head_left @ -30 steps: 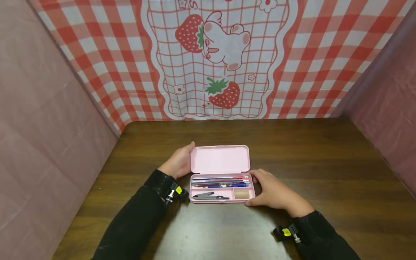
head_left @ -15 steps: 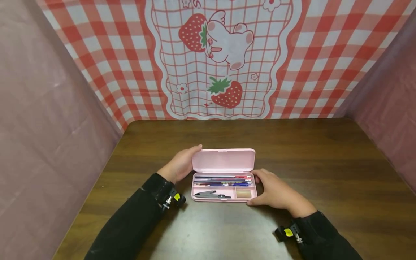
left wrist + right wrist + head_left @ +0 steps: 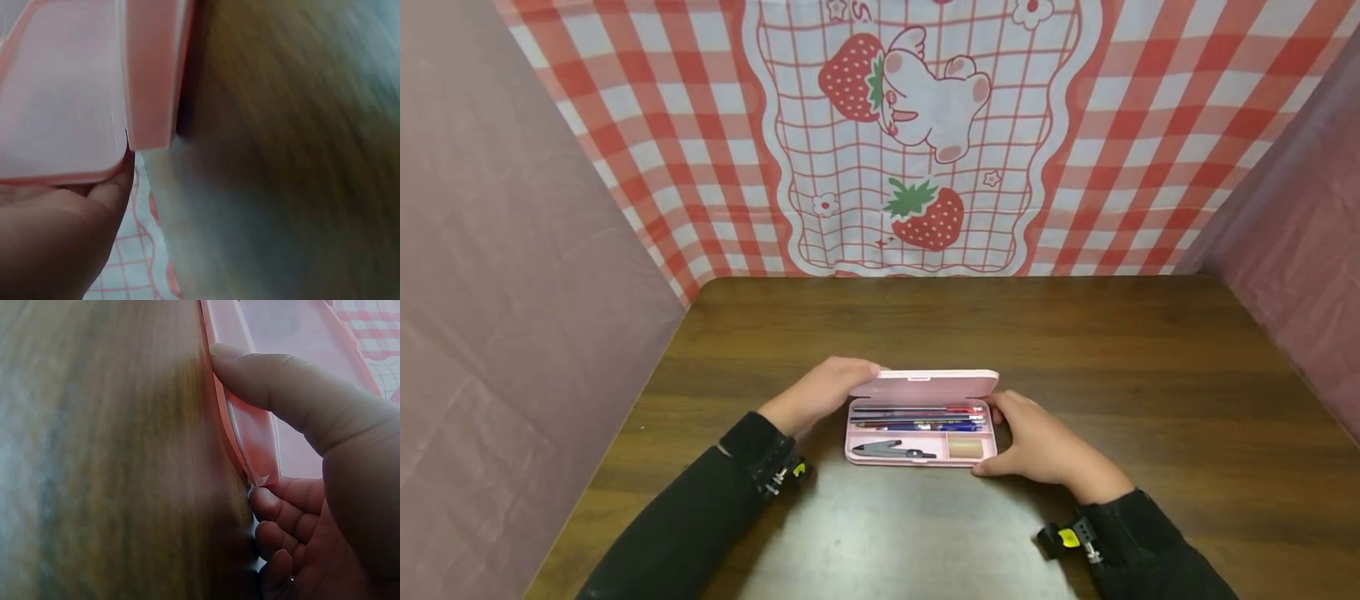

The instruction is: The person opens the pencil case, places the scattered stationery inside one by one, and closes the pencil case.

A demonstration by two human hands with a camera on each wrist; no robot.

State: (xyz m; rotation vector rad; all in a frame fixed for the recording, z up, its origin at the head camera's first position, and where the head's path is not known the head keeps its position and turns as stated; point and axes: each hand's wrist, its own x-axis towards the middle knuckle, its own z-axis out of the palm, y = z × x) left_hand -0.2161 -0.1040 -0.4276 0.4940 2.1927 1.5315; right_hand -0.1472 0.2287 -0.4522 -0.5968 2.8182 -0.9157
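A pink pencil case (image 3: 921, 440) lies on the table with its lid (image 3: 936, 387) raised at a slant along the far side. My left hand (image 3: 823, 392) holds the lid by its left end; in the left wrist view it is at the lid's corner, some fingers hidden behind. My right hand (image 3: 1033, 442) grips the right end of the base, thumb at the front corner and fingers at the back one. Inside are several pens and pencils (image 3: 917, 426) in the long far compartment, a grey drawing compass (image 3: 880, 450) at front left, and a tan block, perhaps an eraser (image 3: 965, 448), at front right.
The brown wooden table (image 3: 1112, 358) extends on all sides of the case. A red-and-white checked cloth (image 3: 1150, 150) with strawberry prints hangs behind it. Pink cloth (image 3: 550, 292) hangs at both sides. Each wrist carries a small camera, such as the right one (image 3: 1060, 537).
The lid has swung from lying back toward the base and now slants over its far side. My left hand has moved with it, rightward and nearer. My right hand keeps its grip.
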